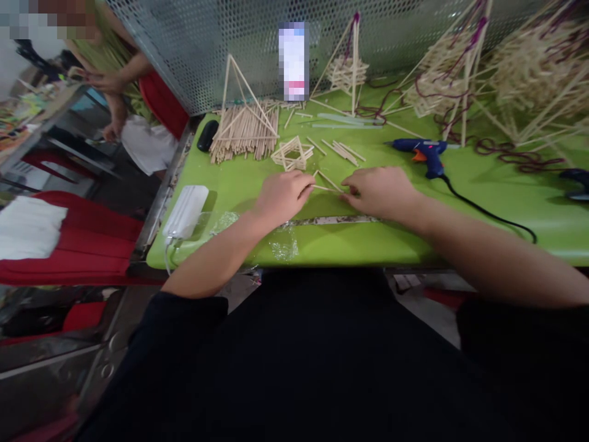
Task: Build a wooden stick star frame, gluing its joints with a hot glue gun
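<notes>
Several thin sticks [330, 180], one light fingertip hold

Pinching the left end of the nearest stick between thumb and fingers of the left hand [286, 195]; pinching the right corner, at the meeting of two sticks, with the right hand [381, 191]. Between the two hands, low over the worktop [335, 248]: the sticks, in a small triangle. Impossible to tell whether glued at the corners or resting on the surface. Likely light and stiff, dry rather than slippery, but easy to snap when bent and easy to twist loose at a joint. Best taken near the ends with fingertips, squeezing gently. Just beyond, a star-shaped stick frame [300, 163], probably just as delicate, best lifted by opposite corners. Beside it, loose short sticks [343, 153]. Farther right, a blue glue gun [431, 161], nozzle toward the left; farther left, a dense pile of sticks [243, 136].
</notes>
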Action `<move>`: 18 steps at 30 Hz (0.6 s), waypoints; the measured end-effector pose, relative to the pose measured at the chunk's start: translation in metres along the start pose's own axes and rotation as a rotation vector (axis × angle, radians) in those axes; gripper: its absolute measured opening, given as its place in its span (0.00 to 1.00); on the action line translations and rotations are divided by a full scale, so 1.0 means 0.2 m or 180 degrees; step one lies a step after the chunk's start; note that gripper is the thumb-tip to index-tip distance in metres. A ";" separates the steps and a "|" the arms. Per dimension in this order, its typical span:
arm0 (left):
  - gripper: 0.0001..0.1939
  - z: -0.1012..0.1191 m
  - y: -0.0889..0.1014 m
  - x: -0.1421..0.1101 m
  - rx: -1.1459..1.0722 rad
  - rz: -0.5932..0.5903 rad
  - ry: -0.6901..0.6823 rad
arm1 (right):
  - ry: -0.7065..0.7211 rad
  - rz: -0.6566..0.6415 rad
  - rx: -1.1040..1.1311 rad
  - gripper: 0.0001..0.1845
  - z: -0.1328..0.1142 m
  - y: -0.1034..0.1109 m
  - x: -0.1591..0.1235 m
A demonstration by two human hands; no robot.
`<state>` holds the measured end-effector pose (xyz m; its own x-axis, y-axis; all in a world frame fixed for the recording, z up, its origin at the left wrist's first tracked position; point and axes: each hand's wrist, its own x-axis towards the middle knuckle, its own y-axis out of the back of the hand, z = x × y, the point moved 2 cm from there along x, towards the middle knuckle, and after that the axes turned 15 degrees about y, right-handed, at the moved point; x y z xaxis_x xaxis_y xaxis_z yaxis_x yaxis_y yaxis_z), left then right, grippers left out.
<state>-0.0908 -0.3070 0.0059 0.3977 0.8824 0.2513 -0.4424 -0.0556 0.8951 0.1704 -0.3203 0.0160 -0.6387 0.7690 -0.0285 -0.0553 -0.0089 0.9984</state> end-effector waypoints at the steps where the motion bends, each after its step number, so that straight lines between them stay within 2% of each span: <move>1: 0.12 0.00 0.00 0.00 0.0004 0.0023 -0.0014 | -0.0006 0.0020 -0.0019 0.25 -0.01 0.00 0.00; 6: 0.12 -0.01 -0.01 0.01 -0.0055 0.0121 -0.0040 | -0.0029 0.0189 -0.0023 0.23 -0.02 -0.02 0.01; 13: 0.10 -0.05 -0.03 0.04 -0.0488 0.0289 0.0026 | -0.0067 0.0303 -0.0029 0.19 -0.02 -0.03 0.02; 18: 0.08 -0.06 -0.02 0.05 -0.0625 0.0496 0.0008 | -0.0063 0.0726 0.0127 0.20 0.02 -0.06 0.04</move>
<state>-0.0945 -0.2933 0.0013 0.3104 0.8715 0.3796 -0.6460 -0.0996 0.7568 0.1693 -0.3122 0.0050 -0.6160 0.7623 0.1987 0.1195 -0.1589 0.9800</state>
